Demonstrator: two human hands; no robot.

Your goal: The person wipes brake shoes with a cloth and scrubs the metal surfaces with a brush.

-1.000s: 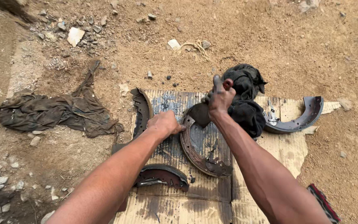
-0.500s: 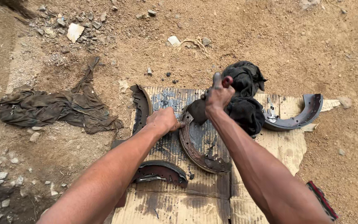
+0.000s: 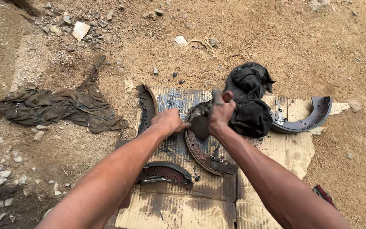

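While my left hand (image 3: pixel 167 122) clamps a small tool and my right hand (image 3: pixel 220 113) grips the brake shoe (image 3: pixel 200 148) (greasy, curved), either could slip onto the cardboard (image 3: pixel 217 199).

i see a rusty, matt metal brake shoe (image 3: pixel 200 148) on stained corrugated cardboard (image 3: pixel 217 199), with a grimy black cloth (image 3: pixel 250 114) and gritty dirt ground (image 3: pixel 276 38).

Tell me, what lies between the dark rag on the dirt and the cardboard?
Only bare dirt with small stones separates the dark rag from the cardboard, seen in the head view.
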